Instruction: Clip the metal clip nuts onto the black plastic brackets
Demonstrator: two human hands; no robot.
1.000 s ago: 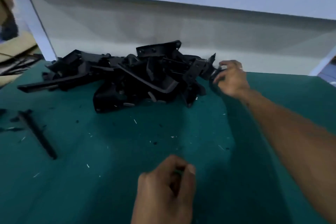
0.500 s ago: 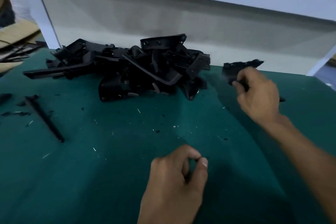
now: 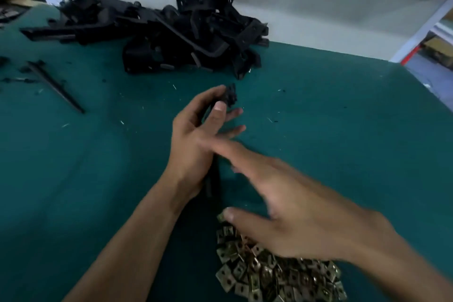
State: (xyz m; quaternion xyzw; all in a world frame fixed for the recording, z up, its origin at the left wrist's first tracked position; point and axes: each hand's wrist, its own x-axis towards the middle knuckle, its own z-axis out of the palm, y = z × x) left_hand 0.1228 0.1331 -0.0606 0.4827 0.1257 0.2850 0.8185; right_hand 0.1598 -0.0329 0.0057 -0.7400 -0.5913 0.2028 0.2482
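My left hand (image 3: 193, 144) grips a long black plastic bracket (image 3: 230, 95) in the middle of the green table, thumb and forefinger pinching its upper end. Its lower end (image 3: 212, 184) sticks out below my palm. My right hand (image 3: 294, 216), blurred, hovers with fingers spread just right of the left hand and over a heap of brass-coloured metal clip nuts (image 3: 269, 274) at the near edge. Its thumb lies at the top of that heap. It holds nothing.
A big pile of black plastic brackets (image 3: 183, 34) lies at the back against the white wall. A thin black strip (image 3: 56, 88) and black scraps lie at the left. The green table (image 3: 343, 117) ends at its right edge near a white post (image 3: 421, 24).
My right hand pulled a bracket off the back pile and brought it to the middle. My left hand now holds it, and my right hand has moved over the clip nuts.
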